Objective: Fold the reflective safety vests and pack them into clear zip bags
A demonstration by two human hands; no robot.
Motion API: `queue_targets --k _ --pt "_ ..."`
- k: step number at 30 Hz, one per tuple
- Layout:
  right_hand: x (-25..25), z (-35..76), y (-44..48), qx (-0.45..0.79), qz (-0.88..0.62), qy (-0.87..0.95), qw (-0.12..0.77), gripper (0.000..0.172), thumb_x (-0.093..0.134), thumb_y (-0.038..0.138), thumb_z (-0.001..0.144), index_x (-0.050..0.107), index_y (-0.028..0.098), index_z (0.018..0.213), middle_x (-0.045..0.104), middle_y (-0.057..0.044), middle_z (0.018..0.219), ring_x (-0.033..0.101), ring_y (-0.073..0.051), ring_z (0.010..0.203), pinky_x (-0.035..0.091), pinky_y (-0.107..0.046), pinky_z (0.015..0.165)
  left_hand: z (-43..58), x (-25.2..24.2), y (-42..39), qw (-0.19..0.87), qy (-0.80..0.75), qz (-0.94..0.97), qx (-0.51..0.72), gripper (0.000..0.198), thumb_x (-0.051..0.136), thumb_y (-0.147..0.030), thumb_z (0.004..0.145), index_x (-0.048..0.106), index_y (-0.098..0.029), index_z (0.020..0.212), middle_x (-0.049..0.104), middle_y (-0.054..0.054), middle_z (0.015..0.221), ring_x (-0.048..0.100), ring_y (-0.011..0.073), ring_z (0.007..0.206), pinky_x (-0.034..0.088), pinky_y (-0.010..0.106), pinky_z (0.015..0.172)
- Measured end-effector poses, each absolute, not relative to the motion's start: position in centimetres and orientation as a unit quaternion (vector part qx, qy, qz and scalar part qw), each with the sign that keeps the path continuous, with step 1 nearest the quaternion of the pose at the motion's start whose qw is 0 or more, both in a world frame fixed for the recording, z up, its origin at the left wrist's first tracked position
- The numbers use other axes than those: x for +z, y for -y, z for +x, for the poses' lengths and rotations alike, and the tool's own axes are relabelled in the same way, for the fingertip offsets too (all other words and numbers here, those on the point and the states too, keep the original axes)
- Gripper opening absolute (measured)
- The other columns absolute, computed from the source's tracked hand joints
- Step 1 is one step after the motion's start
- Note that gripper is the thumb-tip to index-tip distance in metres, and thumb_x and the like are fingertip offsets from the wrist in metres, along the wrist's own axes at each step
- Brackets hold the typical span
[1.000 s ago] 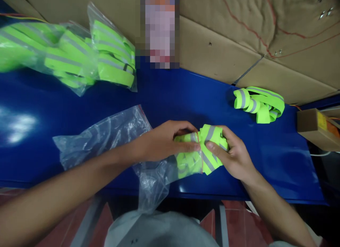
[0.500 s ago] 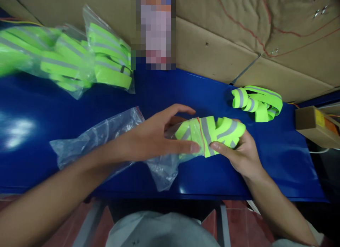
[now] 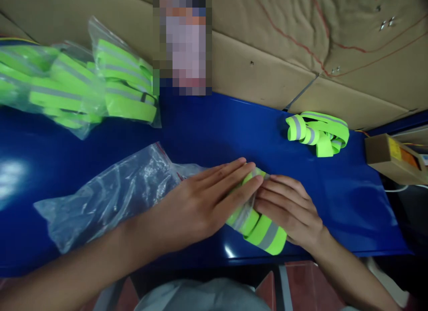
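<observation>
A folded neon-yellow strap with grey stripes (image 3: 267, 234) lies partly inside a clear plastic bag near the table's front edge. My left hand (image 3: 207, 201) rests on the bagged part, fingers stretched out and thumb hidden. From the right, my right hand (image 3: 292, 213) presses on the strap with its fingers side by side, their tips close to my left fingertips. Its thumb is out of sight. Another clear bag (image 3: 113, 190) lies flat under and beyond my left forearm. Its red-lined opening points toward the strap.
Several bagged neon straps (image 3: 67, 88) lie at the back left. A loose coiled strap (image 3: 331, 130) sits at the back right, near a small cardboard box (image 3: 391, 157). Brown cardboard panels (image 3: 261, 79) border the blue table (image 3: 207, 128). A pixelated patch covers the back middle.
Both hands have turned over the strap, fingers now lying across it, and the strap has tilted toward the front edge. The view has shifted slightly.
</observation>
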State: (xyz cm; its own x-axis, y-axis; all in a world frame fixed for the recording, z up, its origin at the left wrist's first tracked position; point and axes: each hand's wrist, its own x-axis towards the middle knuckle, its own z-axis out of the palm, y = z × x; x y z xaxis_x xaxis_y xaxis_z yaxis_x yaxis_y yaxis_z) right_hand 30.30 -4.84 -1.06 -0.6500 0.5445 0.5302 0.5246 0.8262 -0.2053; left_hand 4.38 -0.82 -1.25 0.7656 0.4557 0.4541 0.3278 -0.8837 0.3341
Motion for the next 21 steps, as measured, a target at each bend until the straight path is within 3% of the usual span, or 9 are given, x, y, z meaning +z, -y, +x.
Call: queue_targets --k 3,9,12,15,18,21 --pt "-1.0 30.4 4.2 -0.046 -0.236 0.931 0.276 0.021 0.066 0.014 0.094 0.075 0.019 0.112 0.080 -0.004 0.115 0.071 -0.022 0.120 0.058 -0.040 0.109 4.8 -1.5 0.5 0.108 -0.196 0.941 0.254 0.052 0.043 -0.007 0.102 0.039 -0.014 0.154 0.053 0.014 0.155 0.041 0.0244 0.151 0.043 0.045 0.124" --pt "-1.6 30.2 3.8 -0.145 -0.156 0.938 0.274 0.016 0.067 0.020 0.093 0.078 0.032 0.096 0.079 0.006 0.115 0.070 -0.016 0.119 0.064 -0.030 0.097 5.1 -2.0 0.4 0.098 -0.231 0.943 0.218 0.063 0.041 0.000 0.093 0.036 -0.007 0.155 0.043 0.016 0.162 0.034 0.0251 0.155 0.033 0.048 0.130" --pt "-2.3 29.7 4.3 -0.091 -0.214 0.923 0.306 0.020 0.069 0.018 0.092 0.075 0.034 0.102 0.078 0.006 0.113 0.070 -0.016 0.118 0.063 -0.031 0.101 5.0 -2.1 0.6 0.078 -0.214 0.943 0.241 0.052 0.047 -0.009 0.096 0.046 -0.005 0.148 0.052 0.018 0.155 0.042 0.0281 0.151 0.041 0.046 0.125" --pt "-2.3 29.4 4.7 0.003 -0.284 0.893 0.349 0.019 0.064 0.016 0.096 0.071 0.024 0.111 0.077 -0.002 0.109 0.071 -0.018 0.117 0.062 -0.035 0.104 5.0 -2.1 0.6 0.060 -0.205 0.938 0.272 0.045 0.050 -0.013 0.099 0.051 -0.002 0.142 0.060 0.020 0.147 0.050 0.0303 0.145 0.047 0.047 0.121" --pt "-1.9 29.4 4.9 -0.025 -0.290 0.900 0.326 0.021 0.063 0.010 0.095 0.071 0.017 0.114 0.078 -0.006 0.112 0.069 -0.021 0.124 0.052 -0.040 0.116 5.1 -2.4 0.5 0.053 -0.208 0.931 0.295 0.042 0.052 -0.011 0.099 0.053 0.001 0.140 0.062 0.021 0.144 0.054 0.0322 0.141 0.050 0.049 0.118" --pt "-1.9 29.2 4.8 -0.123 -0.296 0.902 0.291 0.030 0.070 0.002 0.090 0.073 0.017 0.116 0.078 -0.003 0.119 0.067 -0.021 0.127 0.025 -0.044 0.133 5.1 -2.9 0.3 0.057 -0.221 0.925 0.304 0.042 0.055 -0.010 0.097 0.056 0.001 0.137 0.064 0.022 0.142 0.057 0.0343 0.138 0.052 0.050 0.116"
